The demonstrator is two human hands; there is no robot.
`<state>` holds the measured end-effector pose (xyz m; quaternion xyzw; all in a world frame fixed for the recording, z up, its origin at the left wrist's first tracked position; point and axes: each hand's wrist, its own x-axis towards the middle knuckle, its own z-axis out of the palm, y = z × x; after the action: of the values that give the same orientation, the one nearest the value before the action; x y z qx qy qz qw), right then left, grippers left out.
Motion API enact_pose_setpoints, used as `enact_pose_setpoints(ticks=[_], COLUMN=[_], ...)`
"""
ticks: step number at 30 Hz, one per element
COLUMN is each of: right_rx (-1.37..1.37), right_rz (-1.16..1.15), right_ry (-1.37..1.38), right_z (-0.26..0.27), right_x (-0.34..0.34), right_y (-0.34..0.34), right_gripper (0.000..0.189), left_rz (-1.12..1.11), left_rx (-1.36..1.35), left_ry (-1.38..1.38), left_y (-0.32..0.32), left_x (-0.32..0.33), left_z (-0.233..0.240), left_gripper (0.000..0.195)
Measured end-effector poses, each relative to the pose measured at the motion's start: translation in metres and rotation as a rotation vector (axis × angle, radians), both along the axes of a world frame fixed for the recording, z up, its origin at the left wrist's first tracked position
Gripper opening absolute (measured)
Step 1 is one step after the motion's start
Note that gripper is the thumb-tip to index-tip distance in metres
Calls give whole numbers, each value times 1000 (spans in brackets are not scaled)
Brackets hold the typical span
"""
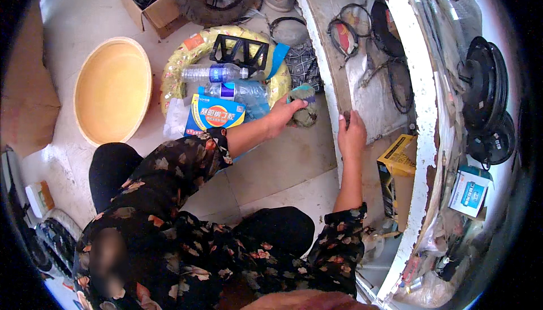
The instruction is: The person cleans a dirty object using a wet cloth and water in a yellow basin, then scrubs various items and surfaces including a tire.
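Note:
A bunched, grey-green cloth point(303, 115) with a turquoise and purple band is in my left hand point(281, 119), thumb laid over its top. The hand hovers over or rests near the tiled floor, just right of a wrapped yellow tire point(169, 78). My right hand point(354, 137) is at the front edge of a white shelf point(326, 66). Between its thumb and forefinger shows a small dark brown piece point(347, 120), too small to name. Whether that piece is loose or part of the shelf lining, I cannot tell.
Clear plastic bottles point(227, 73), a black plastic frame point(239, 51) and a blue-yellow box point(216, 115) lie on the tire. A cream basin point(112, 91) stands left. Black cable loops point(342, 38) and a yellow-black carton point(396, 157) occupy the shelving; a cardboard box point(161, 13) sits behind.

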<state>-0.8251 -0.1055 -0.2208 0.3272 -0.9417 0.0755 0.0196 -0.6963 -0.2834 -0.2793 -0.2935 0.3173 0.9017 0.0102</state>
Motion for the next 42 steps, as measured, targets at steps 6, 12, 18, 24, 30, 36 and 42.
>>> enact_pose_setpoints(ticks=[6, 12, 18, 24, 30, 36, 42], right_rx=[-301, -358, -321, -279, -356, -69, 150], right_rz=[87, 48, -3, -6, 269, 257, 364], right_ry=[121, 114, 112, 113, 210, 228, 336], right_z=[0, 7, -3, 6, 20, 3, -7], right_x=[10, 31, 32, 35, -55, -101, -143], right_y=[0, 33, 81, 87, -46, -157, -129], right_gripper=[45, 45, 42, 35, 35, 40, 29], left_rz=[-42, 73, 196, 633, 258, 235, 268], left_rx=[-265, -424, -538, -1025, -949, -760, -939], left_ry=[81, 284, 99, 129, 182, 229, 91], left_y=[24, 156, 170, 18, 1, -2, -55], left_x=[1, -11, -32, -117, -98, -64, -63], left_z=[-11, -34, -21, -42, -25, -22, -16], left_gripper=[48, 47, 35, 18, 30, 39, 40])
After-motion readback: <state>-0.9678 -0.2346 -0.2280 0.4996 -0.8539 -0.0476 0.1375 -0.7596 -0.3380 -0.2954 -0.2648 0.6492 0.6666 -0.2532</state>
